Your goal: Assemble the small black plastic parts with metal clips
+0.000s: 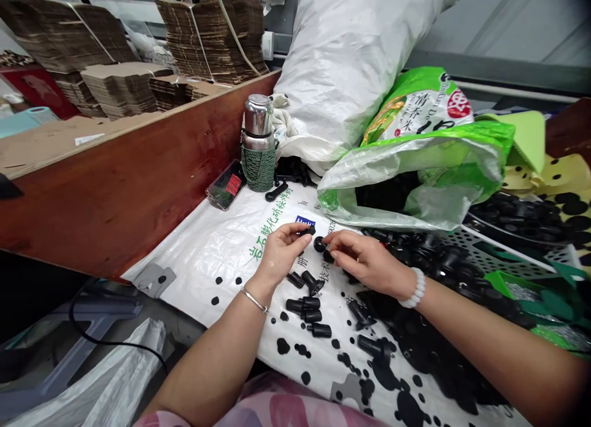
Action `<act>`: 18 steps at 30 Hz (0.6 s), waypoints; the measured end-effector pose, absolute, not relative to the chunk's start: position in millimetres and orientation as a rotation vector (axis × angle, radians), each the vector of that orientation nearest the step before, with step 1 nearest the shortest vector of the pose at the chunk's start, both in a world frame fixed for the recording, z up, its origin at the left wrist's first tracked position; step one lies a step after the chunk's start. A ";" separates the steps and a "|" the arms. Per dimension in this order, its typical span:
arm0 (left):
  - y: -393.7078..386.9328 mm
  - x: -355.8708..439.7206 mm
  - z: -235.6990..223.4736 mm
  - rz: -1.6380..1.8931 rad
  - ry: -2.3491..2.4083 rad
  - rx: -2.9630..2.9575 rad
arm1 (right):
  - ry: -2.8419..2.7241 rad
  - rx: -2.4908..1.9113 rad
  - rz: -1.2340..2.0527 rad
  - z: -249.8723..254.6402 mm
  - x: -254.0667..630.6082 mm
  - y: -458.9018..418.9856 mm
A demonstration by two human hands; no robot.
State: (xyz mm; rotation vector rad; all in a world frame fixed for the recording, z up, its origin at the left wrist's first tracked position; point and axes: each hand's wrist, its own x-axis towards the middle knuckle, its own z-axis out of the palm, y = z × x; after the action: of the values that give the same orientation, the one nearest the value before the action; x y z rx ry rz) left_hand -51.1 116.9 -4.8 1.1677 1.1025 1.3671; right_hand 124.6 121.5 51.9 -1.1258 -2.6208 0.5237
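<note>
My left hand (281,251) is closed, pinching a small black plastic part (308,231) between thumb and fingers. Just right of it is my right hand (369,258), its fingertips pressed together; anything in them is too small to make out. A round black piece (319,244) shows beside the right fingertips, and I cannot tell whether they touch it. Below both hands, several black cylindrical plastic parts (303,305) lie on a white printed woven sheet (198,248). A large heap of black parts (443,335) spreads under and beyond my right forearm.
A phone (226,186) and a steel flask (258,144) in a green knitted sleeve stand by the wooden side board (138,187). A green-and-white rice bag (415,175) and a large white sack (341,64) are behind. White baskets (489,251) of black parts sit right.
</note>
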 end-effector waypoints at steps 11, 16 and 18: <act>110.5 -47.9 -1.3 1.260 0.917 1.019 | -1.374 -1.127 1.408 51.7 147.4 85.5; 104.5 -42.8 -2.9 1.307 1.097 1.503 | -1.313 -1.075 1.348 48.7 148.6 81.4; 102.0 -42.3 -2.1 1.298 1.142 1.694 | -1.301 -1.086 1.368 48.7 145.8 81.4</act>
State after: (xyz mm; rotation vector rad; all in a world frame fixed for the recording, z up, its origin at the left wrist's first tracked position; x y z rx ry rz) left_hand -42.3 102.0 -2.1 1.6938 1.1420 1.2979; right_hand 145.8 81.4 48.7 -1.0858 -1.3007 1.3682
